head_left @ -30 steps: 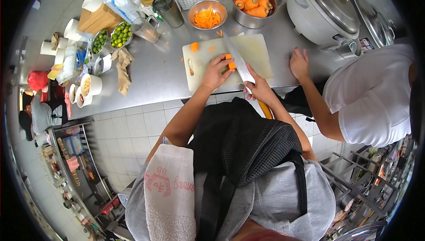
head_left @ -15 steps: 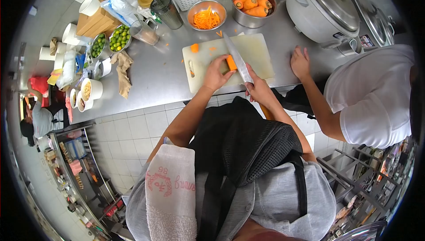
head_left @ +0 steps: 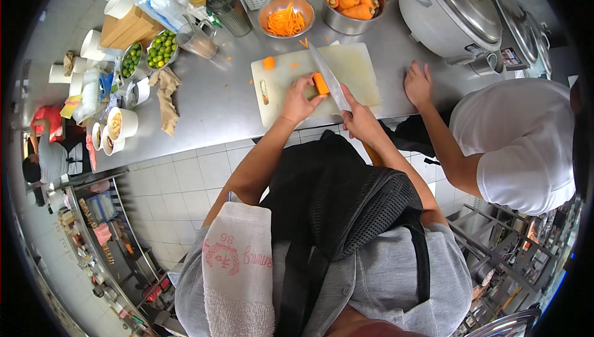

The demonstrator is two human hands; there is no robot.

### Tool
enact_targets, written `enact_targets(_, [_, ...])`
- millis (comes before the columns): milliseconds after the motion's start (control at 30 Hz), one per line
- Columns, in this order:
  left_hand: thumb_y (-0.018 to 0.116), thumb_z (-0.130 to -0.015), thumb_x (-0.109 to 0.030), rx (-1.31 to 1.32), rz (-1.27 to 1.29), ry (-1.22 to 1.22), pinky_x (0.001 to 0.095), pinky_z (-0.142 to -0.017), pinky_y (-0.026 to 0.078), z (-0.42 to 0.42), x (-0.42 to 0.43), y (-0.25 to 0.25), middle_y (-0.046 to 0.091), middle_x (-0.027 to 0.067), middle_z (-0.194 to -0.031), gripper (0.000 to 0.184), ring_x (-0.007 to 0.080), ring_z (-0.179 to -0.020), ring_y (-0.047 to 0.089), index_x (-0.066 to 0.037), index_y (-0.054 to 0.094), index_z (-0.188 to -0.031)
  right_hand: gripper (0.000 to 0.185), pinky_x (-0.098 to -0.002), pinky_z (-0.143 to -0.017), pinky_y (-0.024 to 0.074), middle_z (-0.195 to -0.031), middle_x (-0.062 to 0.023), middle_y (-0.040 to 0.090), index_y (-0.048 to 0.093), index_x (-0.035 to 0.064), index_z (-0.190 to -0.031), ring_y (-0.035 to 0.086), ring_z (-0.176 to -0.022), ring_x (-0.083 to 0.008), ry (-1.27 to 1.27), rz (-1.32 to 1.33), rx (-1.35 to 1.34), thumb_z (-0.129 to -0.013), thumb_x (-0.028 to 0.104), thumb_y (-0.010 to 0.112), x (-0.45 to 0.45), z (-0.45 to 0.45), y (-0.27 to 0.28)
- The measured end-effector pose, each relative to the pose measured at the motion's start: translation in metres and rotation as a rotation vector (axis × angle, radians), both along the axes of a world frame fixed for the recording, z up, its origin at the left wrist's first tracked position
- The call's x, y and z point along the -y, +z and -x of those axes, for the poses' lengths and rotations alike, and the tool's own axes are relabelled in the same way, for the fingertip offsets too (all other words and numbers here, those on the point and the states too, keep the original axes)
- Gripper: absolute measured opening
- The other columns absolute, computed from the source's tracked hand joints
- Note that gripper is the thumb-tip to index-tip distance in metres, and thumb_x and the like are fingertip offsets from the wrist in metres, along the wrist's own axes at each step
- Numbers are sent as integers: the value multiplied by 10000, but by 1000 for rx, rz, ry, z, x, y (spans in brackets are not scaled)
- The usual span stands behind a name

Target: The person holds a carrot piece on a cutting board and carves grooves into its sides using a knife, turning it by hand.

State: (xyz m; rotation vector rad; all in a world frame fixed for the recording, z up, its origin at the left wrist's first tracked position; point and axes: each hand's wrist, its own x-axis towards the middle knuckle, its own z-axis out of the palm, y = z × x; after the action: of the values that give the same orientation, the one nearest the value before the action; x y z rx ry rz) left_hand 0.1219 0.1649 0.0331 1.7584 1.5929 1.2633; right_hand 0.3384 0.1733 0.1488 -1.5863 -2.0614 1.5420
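Note:
My left hand [head_left: 299,100] holds an orange carrot block [head_left: 320,83] between thumb and fingers on the white cutting board [head_left: 356,65]. Beside the block, on its right, lies the long blade of a knife [head_left: 329,76], slanting up and left across the board. My right hand [head_left: 361,120] is closed around the knife at its near end. A small carrot piece [head_left: 268,62] and thin scraps rest on the board's left part. Whether the blade touches the block is not clear.
Behind the board stand a bowl of carrot strips [head_left: 286,21] and a pot of whole carrots [head_left: 356,4]. A co-worker's hand [head_left: 419,83] rests on the steel counter [head_left: 210,102] at right, near a large cooker [head_left: 445,12]. Green limes [head_left: 162,49] sit at left.
The carrot block has turned slightly and stands more upright in my left hand, close to the blade. The whole view has shifted a little. The distant person at far left has moved.

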Motion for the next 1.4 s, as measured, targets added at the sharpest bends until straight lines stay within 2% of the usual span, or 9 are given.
enact_targets(267, [931,-749,-168,60,-19,-9,481,-1024,503,-1,-2,-4,675,159,-1364,578,421,-1193,634,-83,453,-1062,785,-358,-509,550,-695,-116,654,179,197,-1703,603,-486,-180,-7,-42,-15,-1023,39,540,5,0,-14])
enact_targets(333, [933,-746,-168,58,-28,-4,479,-1022,505,-1,-2,-3,677,158,-1362,576,420,-1190,636,-82,456,-1056,765,-463,-622,586,-756,-252,709,207,114,-1683,673,-516,-310,-21,-43,-36,-1007,48,560,8,3,-9])
enact_targets(467, [934,-741,-161,30,-24,2,475,-1018,511,0,-1,-5,680,163,-1358,561,417,-1189,640,-80,463,-1036,762,-463,-628,584,-748,-251,706,211,111,-1681,674,-517,-310,-27,-48,-42,-1004,45,555,8,4,-11])
enact_targets(867, [924,-758,-174,-20,-14,-5,478,-988,518,2,-2,-11,669,193,-1369,545,433,-1150,639,-68,448,-1001,771,-436,-601,580,-671,-188,679,197,83,-1681,662,-501,-281,40,-71,-36,-988,8,525,-1,2,-7])
enact_targets(1000, [924,-753,-177,-7,-43,13,483,-975,520,0,-4,-8,674,193,-1356,553,431,-1105,643,-67,436,-988,792,-356,-532,561,-803,-138,700,198,108,-1691,647,-551,-194,27,66,-178,-991,4,555,-16,-13,-10])
enact_targets(1067, [931,-739,-181,-8,-84,14,469,-982,518,0,-5,-8,677,181,-1299,560,410,-1102,641,-61,481,-1049,802,-328,-511,551,-855,-124,700,201,127,-1695,640,-576,-166,-3,102,-324,-993,5,568,-22,-23,-12])
enact_targets(1167, [937,-731,-200,-97,-43,70,424,-1049,501,-6,-2,11,605,161,-1219,742,357,-1199,611,-67,542,-1344,816,-298,-479,517,-871,-104,694,212,226,-1702,615,-572,-131,-191,98,-428,-1006,19,584,-11,-41,-10])
enact_targets(1267, [933,-732,-253,-341,215,81,439,-1039,501,-8,4,49,598,163,-1235,750,357,-1222,603,-87,561,-1362,819,-288,-460,492,-815,-89,692,207,241,-1704,604,-529,-126,-175,75,-374,-1011,30,589,2,-70,-28])
enact_targets(1400, [943,-707,-312,-489,34,-44,434,-1004,517,23,-8,12,616,158,-1179,844,340,-1134,630,-112,549,-1426,816,-286,-443,470,-755,-70,683,207,253,-1703,591,-491,-124,-208,107,-350,-1015,43,592,25,-89,-43])
